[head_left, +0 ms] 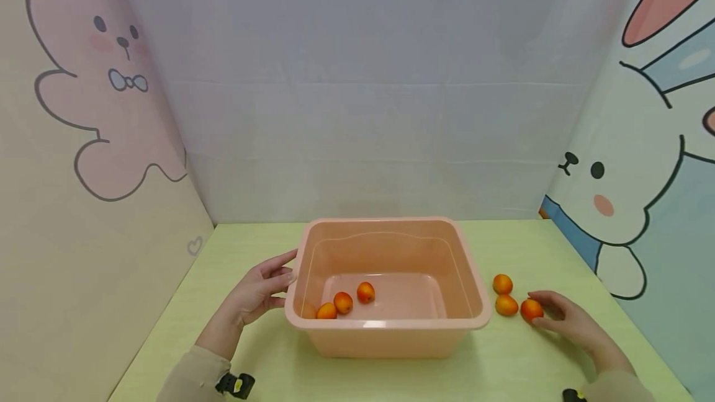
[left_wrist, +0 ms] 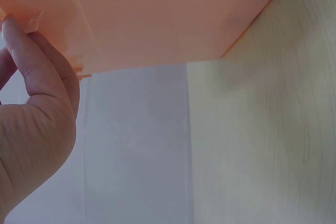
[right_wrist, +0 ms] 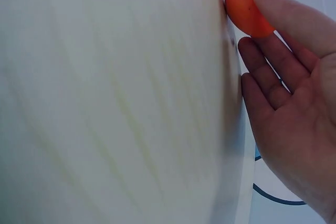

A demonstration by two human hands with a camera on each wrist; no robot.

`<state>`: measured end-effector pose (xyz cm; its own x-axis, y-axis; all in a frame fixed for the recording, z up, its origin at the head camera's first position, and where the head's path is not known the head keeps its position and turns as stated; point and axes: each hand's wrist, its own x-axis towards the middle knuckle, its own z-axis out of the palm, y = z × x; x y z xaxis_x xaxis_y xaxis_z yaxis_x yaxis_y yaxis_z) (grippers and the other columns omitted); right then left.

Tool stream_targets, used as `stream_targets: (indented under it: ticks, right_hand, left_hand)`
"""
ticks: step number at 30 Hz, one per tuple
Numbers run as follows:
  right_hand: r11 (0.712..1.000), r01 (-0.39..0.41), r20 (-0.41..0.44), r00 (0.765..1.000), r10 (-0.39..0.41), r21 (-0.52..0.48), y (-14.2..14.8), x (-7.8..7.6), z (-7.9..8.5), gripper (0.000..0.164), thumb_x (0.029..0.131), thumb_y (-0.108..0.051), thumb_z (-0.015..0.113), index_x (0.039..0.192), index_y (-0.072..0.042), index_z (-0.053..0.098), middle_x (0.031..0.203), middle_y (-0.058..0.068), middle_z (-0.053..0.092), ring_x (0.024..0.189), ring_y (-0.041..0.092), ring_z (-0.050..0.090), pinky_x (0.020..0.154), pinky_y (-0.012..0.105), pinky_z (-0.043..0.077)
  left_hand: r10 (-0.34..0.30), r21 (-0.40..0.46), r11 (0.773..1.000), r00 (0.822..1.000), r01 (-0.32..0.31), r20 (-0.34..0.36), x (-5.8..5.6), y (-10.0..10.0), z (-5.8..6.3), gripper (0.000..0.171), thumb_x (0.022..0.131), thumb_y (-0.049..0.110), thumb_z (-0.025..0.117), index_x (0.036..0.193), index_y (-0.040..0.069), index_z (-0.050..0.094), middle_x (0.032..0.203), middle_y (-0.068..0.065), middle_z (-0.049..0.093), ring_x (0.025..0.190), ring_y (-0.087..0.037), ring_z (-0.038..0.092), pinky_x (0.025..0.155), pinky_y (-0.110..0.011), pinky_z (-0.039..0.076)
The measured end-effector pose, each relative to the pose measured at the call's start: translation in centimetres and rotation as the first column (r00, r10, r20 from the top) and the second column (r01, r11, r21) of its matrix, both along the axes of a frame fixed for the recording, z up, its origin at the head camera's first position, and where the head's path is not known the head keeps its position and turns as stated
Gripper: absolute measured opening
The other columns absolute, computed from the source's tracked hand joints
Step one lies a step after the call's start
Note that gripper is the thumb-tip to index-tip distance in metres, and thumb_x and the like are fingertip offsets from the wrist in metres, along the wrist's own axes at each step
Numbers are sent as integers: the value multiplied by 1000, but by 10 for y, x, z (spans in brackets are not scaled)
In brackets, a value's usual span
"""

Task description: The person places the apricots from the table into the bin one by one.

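Observation:
A pink plastic basin [head_left: 391, 341] stands in the middle of the table, with three small orange fruits inside at its left; one is the fruit [head_left: 365, 292] nearest the middle. At the basin's left rim, my left hand [head_left: 259, 290] holds the edge between thumb and fingers, as the left wrist view also shows. To the right of the basin, my right hand [head_left: 575, 322] has thumb and index finger on either side of a glossy orange-red fruit [right_wrist: 245, 9]. Its other fingers reach out loosely. Two more fruits, an upper one [head_left: 503, 284] and a lower one [head_left: 506, 305], lie just left of it.
The pale wood-grain table [head_left: 257, 365] meets a whitish cloth wall [head_left: 357, 110] behind the basin. Side panels with a pink cartoon bear [head_left: 120, 116] and a white rabbit [head_left: 620, 203] flank it. Black bands sit at both wrists.

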<state>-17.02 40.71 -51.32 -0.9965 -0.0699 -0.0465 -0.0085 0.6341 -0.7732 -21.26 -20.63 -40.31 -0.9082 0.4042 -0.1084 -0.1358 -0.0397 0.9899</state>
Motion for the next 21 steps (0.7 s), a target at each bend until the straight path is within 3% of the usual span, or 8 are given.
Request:
stream_targets:
  ticks: [2,5,8,12,16,21]
  right_hand:
    - [1000,13,5,1000,-13,10,0,0,1,58,87,-26,78,131,5,56,128,23,59,102,-15,45,82,6,39]
    - [999,31,12,999,-32,33,0,0,3,57,88,-27,77,130,5,57,127,23,60,112,11,55,86,17,46]
    - [998,47,-1,999,-47,41,-2,0,8,57,90,-27,75,132,6,55,128,25,59,114,38,55,84,24,50]
    - [999,52,-47,998,-51,10,-8,-1,22,57,92,-26,73,135,6,51,130,28,55,107,29,61,77,18,52]
    - [999,30,-126,992,-33,-27,-16,-6,42,55,93,-21,71,136,7,50,129,27,55,99,5,61,77,18,54]
    - [997,-20,-213,977,3,-80,-27,-17,74,53,95,-20,70,137,5,49,121,2,61,96,-8,58,78,16,54]
  left_hand:
    - [0,1,1000,1000,0,1,0,0,0,67,99,12,62,155,3,27,108,-8,65,86,-18,67,71,-31,60]
    - [2,3,1000,1000,-2,3,1,0,0,67,99,11,62,155,3,28,107,-7,65,87,-18,67,71,-31,60]
    - [4,3,1000,1000,-4,4,1,1,0,67,99,11,62,155,3,27,107,-7,64,87,-18,67,71,-31,60]
    - [-3,6,1000,1000,3,1,1,0,0,67,99,12,62,155,3,27,107,-8,64,87,-18,68,71,-31,60]
    - [-4,6,1000,1000,4,-4,1,0,0,67,99,12,62,155,3,27,107,-8,64,88,-19,68,71,-32,60]
    - [-2,5,1000,1000,2,-7,0,0,0,67,99,12,62,155,3,28,107,-7,65,88,-19,68,71,-32,60]
